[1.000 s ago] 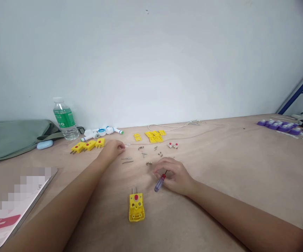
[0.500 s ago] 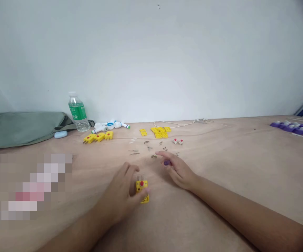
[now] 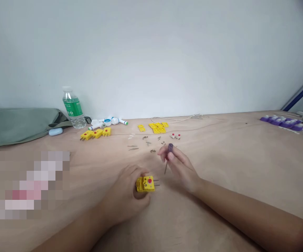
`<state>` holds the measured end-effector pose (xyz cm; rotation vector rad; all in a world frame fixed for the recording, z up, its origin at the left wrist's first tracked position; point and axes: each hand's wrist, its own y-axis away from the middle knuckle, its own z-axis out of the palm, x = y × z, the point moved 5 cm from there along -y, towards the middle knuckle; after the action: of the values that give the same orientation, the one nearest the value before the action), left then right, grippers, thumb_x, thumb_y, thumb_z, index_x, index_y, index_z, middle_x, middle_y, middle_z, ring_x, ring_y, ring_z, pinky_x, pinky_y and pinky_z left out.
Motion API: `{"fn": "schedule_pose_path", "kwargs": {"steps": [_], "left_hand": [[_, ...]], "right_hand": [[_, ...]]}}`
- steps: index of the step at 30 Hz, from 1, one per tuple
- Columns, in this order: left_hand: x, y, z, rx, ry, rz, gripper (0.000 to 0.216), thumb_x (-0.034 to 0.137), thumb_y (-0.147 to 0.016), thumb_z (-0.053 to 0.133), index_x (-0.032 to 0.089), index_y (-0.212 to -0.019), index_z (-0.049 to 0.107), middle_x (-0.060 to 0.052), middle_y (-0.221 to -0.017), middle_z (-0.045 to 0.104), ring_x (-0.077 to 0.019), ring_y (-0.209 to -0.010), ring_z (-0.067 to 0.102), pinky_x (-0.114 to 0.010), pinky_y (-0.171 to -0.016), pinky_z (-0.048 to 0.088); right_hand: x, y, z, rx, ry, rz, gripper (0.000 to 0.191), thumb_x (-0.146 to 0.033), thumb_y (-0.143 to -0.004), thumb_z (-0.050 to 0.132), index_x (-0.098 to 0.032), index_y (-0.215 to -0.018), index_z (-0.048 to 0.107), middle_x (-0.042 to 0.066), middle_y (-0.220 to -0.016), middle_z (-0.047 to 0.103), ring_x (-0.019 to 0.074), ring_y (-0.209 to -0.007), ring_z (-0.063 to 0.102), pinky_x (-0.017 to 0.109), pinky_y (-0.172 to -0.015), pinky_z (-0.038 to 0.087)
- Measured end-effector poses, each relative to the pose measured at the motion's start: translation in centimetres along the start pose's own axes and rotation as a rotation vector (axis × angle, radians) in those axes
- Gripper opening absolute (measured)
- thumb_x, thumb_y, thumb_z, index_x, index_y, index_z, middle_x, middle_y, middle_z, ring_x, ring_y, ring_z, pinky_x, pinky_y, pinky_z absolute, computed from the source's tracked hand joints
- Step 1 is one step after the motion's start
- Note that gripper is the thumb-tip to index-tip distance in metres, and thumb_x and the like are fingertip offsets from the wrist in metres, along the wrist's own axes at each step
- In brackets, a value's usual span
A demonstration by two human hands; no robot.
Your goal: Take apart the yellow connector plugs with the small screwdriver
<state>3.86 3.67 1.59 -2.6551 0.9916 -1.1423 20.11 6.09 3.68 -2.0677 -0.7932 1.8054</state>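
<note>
My left hand (image 3: 126,194) is closed round a small yellow connector (image 3: 145,183) with a red dot, held just above the wooden table (image 3: 219,164), its pins pointing right. Close to its right, my right hand (image 3: 179,164) pinches a small screwdriver (image 3: 168,155) with a purple handle, held upright with the tip pointing down toward the connector's pins. The two hands are a short gap apart.
Small screws and metal pins (image 3: 147,143) lie scattered beyond my hands. Further back are yellow connector parts (image 3: 158,127), three yellow plugs (image 3: 96,133), a water bottle (image 3: 74,108), a green bag (image 3: 20,124), a white cable (image 3: 183,119) and purple parts (image 3: 285,122) at far right.
My left hand came back from the far screws, took hold of the yellow connector and turned it sideways. My right hand raised the screwdriver upright.
</note>
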Motion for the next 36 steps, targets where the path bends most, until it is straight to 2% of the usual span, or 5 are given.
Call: {"fn": "schedule_pose_path", "kwargs": {"steps": [3,7,13,20,36], "left_hand": [[-0.3,-0.3,0.1,-0.014,0.034,-0.028,0.029,0.011,-0.066,0.059,0.024,-0.092,0.058,-0.003,-0.094,0.060,-0.0213,-0.092,0.054,-0.034,-0.085,0.042],[-0.3,-0.3,0.1,-0.028,0.109,-0.030,0.030,0.009,-0.067,0.059,0.026,-0.093,0.059,-0.001,-0.093,0.059,-0.0196,-0.089,0.055,-0.030,-0.079,0.044],[0.0,-0.1,0.1,-0.053,0.138,-0.052,0.029,0.009,-0.069,0.059,0.026,-0.093,0.057,-0.001,-0.093,0.057,-0.0186,-0.087,0.054,-0.028,-0.074,0.044],[0.5,-0.2,-0.2,-0.093,0.141,-0.065,0.024,0.005,-0.070,0.057,0.020,-0.088,0.055,-0.001,-0.090,0.052,-0.0157,-0.084,0.053,-0.025,-0.072,0.042],[0.3,-0.3,-0.1,-0.078,0.137,-0.063,0.016,0.008,-0.071,0.059,0.019,-0.081,0.054,0.000,-0.085,0.053,-0.0139,-0.078,0.053,-0.024,-0.066,0.041]], "right_hand": [[0.0,0.0,-0.3,0.012,-0.015,0.051,0.030,-0.044,-0.090,0.041,-0.020,-0.094,0.059,0.001,-0.070,0.042,0.0143,-0.067,0.044,0.027,-0.061,0.041],[-0.1,0.3,0.2,0.003,-0.240,0.091,0.018,-0.039,-0.089,0.045,-0.022,-0.091,0.051,-0.004,-0.063,0.037,0.0087,-0.049,0.038,0.022,-0.045,0.036],[-1.8,1.8,1.0,-0.123,-0.109,-0.150,0.006,-0.027,-0.091,0.043,-0.023,-0.096,0.045,0.000,-0.073,0.050,0.0118,-0.060,0.055,0.026,-0.054,0.046],[-3.5,2.5,1.3,-0.271,0.028,-0.425,0.013,-0.020,-0.085,0.049,-0.020,-0.098,0.048,0.003,-0.077,0.052,0.0138,-0.067,0.057,0.030,-0.061,0.050],[-4.5,3.1,2.1,-0.421,0.143,-0.615,0.011,-0.023,-0.084,0.054,-0.016,-0.090,0.049,0.005,-0.076,0.052,0.0136,-0.069,0.058,0.027,-0.063,0.053]]}}
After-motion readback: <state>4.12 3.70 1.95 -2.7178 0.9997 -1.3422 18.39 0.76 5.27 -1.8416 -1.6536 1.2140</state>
